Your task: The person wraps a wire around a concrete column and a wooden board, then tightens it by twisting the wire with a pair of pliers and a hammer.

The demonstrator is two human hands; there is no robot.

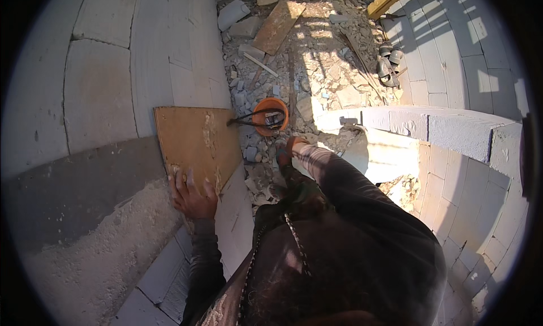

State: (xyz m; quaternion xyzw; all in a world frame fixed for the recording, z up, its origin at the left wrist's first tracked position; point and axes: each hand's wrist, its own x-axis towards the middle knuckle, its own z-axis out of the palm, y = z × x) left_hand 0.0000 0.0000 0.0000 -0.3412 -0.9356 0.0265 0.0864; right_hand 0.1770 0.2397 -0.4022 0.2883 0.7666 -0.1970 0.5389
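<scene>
Left hand [193,194] spread wide on the near end of the board [192,134], probably steadying it; right hand [294,144] low by the orange bucket [285,120], grip impossible to tell

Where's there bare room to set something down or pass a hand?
Setting down: low block wall looks bare toward its right end, beyond the right sleeve. Passing: probably over the wooden board, between left hand and orange bucket. Crowded: rubble around the bucket.
</scene>
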